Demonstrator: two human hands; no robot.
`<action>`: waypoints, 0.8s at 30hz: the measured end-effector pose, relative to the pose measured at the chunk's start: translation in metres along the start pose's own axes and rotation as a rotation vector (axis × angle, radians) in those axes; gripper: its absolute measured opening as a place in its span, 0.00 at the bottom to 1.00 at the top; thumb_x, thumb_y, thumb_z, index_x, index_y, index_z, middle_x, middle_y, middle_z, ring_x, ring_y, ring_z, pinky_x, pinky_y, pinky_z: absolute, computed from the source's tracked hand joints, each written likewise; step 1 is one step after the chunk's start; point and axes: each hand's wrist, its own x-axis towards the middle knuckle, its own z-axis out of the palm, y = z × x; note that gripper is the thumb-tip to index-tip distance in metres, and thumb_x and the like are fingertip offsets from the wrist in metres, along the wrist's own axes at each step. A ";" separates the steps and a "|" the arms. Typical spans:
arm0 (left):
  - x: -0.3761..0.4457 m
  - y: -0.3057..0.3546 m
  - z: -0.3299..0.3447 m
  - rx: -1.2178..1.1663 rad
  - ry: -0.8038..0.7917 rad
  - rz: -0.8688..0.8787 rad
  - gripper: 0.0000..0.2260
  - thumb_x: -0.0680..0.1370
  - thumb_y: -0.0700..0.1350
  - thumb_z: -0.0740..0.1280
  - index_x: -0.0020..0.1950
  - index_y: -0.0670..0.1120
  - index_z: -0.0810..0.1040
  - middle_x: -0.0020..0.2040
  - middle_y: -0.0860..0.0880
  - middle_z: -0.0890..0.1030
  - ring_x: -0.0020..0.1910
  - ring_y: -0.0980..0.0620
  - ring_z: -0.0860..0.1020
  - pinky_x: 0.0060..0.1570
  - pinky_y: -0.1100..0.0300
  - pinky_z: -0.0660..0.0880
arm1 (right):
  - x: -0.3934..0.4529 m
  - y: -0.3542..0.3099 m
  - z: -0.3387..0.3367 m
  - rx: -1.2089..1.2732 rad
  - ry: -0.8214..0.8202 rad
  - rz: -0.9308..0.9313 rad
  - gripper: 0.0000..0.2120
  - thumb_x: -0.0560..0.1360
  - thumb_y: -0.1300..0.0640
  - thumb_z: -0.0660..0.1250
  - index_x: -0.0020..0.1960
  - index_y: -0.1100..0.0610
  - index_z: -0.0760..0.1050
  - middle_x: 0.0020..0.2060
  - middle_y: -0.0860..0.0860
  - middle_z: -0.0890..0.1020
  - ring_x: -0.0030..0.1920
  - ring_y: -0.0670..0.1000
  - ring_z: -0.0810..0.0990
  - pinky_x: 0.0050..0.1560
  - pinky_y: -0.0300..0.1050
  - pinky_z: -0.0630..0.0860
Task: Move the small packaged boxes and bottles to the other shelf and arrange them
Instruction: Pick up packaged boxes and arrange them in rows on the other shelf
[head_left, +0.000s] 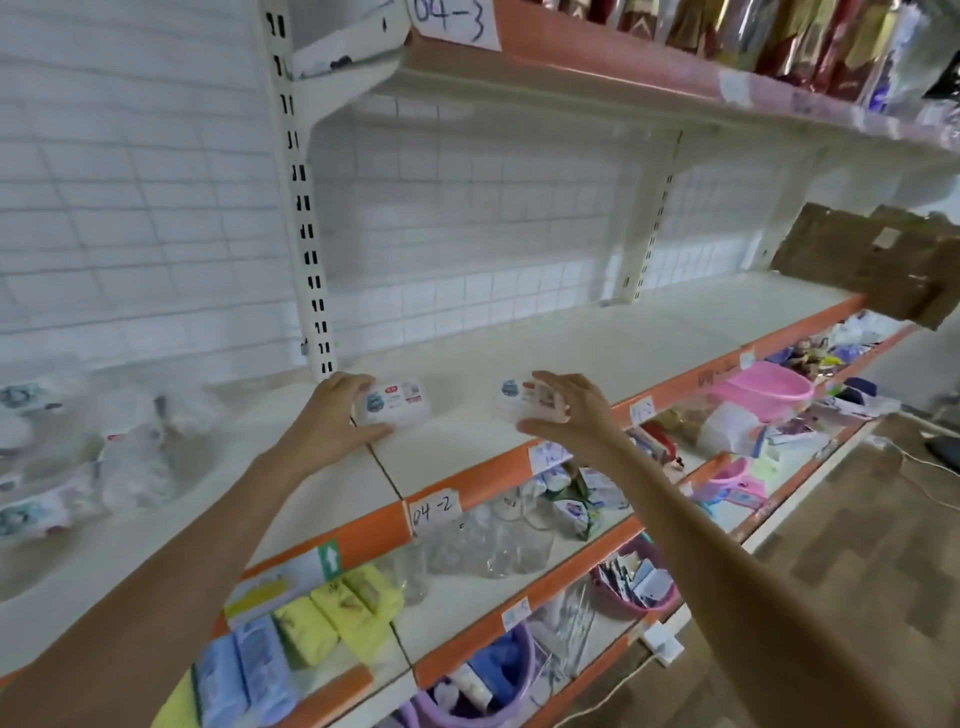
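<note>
Two small white packaged boxes sit on the white shelf (649, 343) with the orange front edge. My left hand (332, 421) grips the left box (397, 405), fingers over its top and thumb under its front. My right hand (569, 410) holds the right box (524, 402) from the right side, fingers curled around it. Both boxes rest on or just above the shelf surface. On the neighbouring shelf to the left lie more white packages and clear bagged items (67, 452), blurred.
A white slotted upright (306, 208) divides the two shelf bays. A torn cardboard piece (872, 265) lies at the shelf's far right. Lower shelves hold clear jars (488, 540), yellow and blue packs (332, 618), pink basins (769, 389) and purple tubs. The upper shelf carries hanging packets.
</note>
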 end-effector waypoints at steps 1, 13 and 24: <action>0.011 -0.004 0.003 0.013 0.004 -0.007 0.31 0.69 0.48 0.74 0.68 0.40 0.68 0.63 0.43 0.71 0.62 0.47 0.69 0.56 0.63 0.62 | 0.016 0.003 0.005 0.009 -0.008 -0.014 0.33 0.68 0.50 0.74 0.70 0.51 0.66 0.64 0.53 0.68 0.66 0.54 0.65 0.62 0.40 0.61; 0.102 -0.053 0.029 0.608 0.095 0.006 0.26 0.62 0.54 0.78 0.52 0.38 0.79 0.46 0.41 0.81 0.52 0.41 0.78 0.53 0.53 0.73 | 0.164 0.035 0.058 0.012 -0.249 -0.116 0.34 0.69 0.48 0.73 0.71 0.51 0.63 0.63 0.52 0.67 0.66 0.54 0.62 0.66 0.45 0.59; 0.114 -0.055 0.047 1.075 0.049 -0.193 0.16 0.61 0.54 0.78 0.38 0.43 0.83 0.32 0.47 0.80 0.51 0.44 0.75 0.59 0.49 0.62 | 0.248 0.030 0.110 0.061 -0.431 -0.194 0.35 0.72 0.49 0.70 0.73 0.53 0.59 0.65 0.55 0.64 0.67 0.57 0.59 0.68 0.49 0.59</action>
